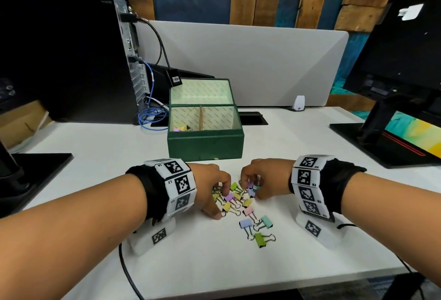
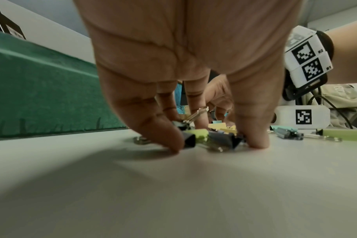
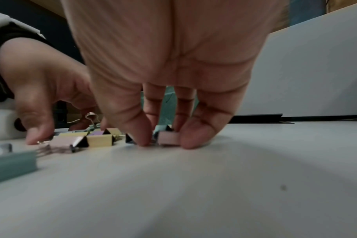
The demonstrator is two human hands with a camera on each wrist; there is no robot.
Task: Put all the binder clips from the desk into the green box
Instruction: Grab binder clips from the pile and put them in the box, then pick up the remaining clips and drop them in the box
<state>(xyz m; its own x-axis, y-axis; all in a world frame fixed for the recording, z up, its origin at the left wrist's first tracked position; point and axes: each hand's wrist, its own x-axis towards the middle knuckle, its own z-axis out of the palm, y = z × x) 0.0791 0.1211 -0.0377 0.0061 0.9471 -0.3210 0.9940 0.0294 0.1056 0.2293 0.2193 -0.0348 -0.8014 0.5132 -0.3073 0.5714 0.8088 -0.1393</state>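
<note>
On the near-centre of the white worktop (image 1: 310, 264), you have a loose heap of pastel binder clips (image 1: 235, 200) lying just in front of the green box (image 1: 205, 147). The box stands open with its lid tipped back at the far side and a divider splitting the interior. A few clips already lie in its left compartment; what the right compartment holds cannot be seen past the front wall.

Your left hand (image 1: 210, 187) reaches down into the left side of the heap, fingers (image 2: 163, 132) curled, with thumb and fingertips closing around a black-and-green cluster of clips. Your right hand (image 1: 257, 175) works the far right side of the heap; its thumb and fingers (image 3: 202, 133) pinch a pink clip (image 3: 168, 138) against the worktop.

Four clips lie apart on the near side: a pink one, a lilac clip (image 1: 245, 224), a teal clip (image 1: 267, 221) and a green clip (image 1: 260, 240), none touched by either hand.

Judge the task as early: most clips remain on the worktop. Expect several more grab-and-carry trips to the box, and collect the near stragglers last.
</note>
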